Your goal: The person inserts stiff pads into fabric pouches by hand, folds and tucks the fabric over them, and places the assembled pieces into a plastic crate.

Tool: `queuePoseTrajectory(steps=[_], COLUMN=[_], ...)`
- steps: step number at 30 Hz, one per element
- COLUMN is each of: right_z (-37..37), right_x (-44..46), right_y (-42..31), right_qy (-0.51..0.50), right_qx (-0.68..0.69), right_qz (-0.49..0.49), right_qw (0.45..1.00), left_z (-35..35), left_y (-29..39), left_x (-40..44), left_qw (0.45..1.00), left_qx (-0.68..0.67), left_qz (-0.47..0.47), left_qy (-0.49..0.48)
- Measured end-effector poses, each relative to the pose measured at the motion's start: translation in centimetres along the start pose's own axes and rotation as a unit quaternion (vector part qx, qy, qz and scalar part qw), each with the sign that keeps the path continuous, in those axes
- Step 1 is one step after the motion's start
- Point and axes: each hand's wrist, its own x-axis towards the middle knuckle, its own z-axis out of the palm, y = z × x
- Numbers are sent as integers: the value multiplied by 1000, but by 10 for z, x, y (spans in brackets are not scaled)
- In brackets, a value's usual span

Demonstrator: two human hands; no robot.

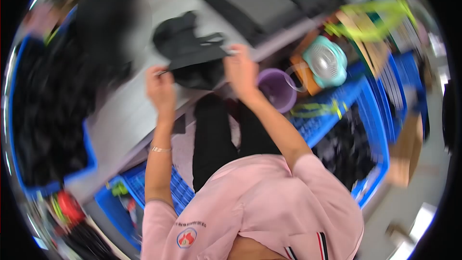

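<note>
Both hands' fingers are closed in pinches on opposite ends of one straight edge: the left hand [161, 89] grips one corner, the right hand [240, 72] the other (blur hides how deep either grip goes). Between them, the black fabric piece [190, 50] lies at the table [130, 110] edge, just beyond the knees. If those pinches are shallow, an uneven pull could free a corner; the darker lower part could also slide lapward, being so near the edge. The right forearm passes close to a purple bin [284, 106], so an outward swing might knock it. Past that stand a mint-green fan [327, 60] and a blue crate [382, 142]. Ahead, dark grey panels [255, 0] limit forward reach; leftward, a blurred dark round object [110, 19] crowds the tabletop.
</note>
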Motion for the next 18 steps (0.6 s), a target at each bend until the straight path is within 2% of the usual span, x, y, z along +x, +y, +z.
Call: queuePoseTrajectory(steps=[1, 2, 3, 4, 5, 6, 10, 13, 14, 15, 16, 17, 18], right_z=[0, 20, 10, 2, 5, 8, 19, 9, 15, 24, 26, 23, 16], right_x=[1, -2, -3, -6, -7, -11, -26, -4, 8, 16, 18, 19, 19], right_y=[-5, 18, 6, -2, 3, 11, -1, -6, 7, 19, 24, 27, 26], right_qy=[-42, -23, -126, -150, -156, -139, -115, -121, -81, -43, -57, -69, -77], right_qx=[0, -51, 182, 300, 292, 244, 241, 37, -11, -58, -78, -97, -81], right_qz=[9, -80, 90, 148, 119, 37, -40, 2, 7, 6, 2, -4, -7], right_qw=[999, 995, 971, 931, 936, 959, 963, 992, 997, 997, 995, 993, 994], left_z=[2, 9, 7, 14, 18, 16, 11, 10, 7, 7, 11, 17, 18], left_y=[7, -4, 3, -22, -18, -9, -1, -7, -6, -9, -9, -37, 1], left_x=[1, -1, -4, -10, -18, -27, -36, -23, -18, -15, -16, -14, -22], left_qw=[1000, 998, 995, 991, 981, 980, 971, 993, 992, 998, 999, 994, 996], left_qx=[9, 19, -12, -112, -155, -142, -149, -98, -96, -45, -24, 67, -47], left_qz=[-24, 43, -95, -65, -85, -95, -121, -69, -68, -40, -48, 87, -74], left_qy=[10, 37, -25, -43, -80, -107, -141, -14, 35, 21, 3, 6, -8])
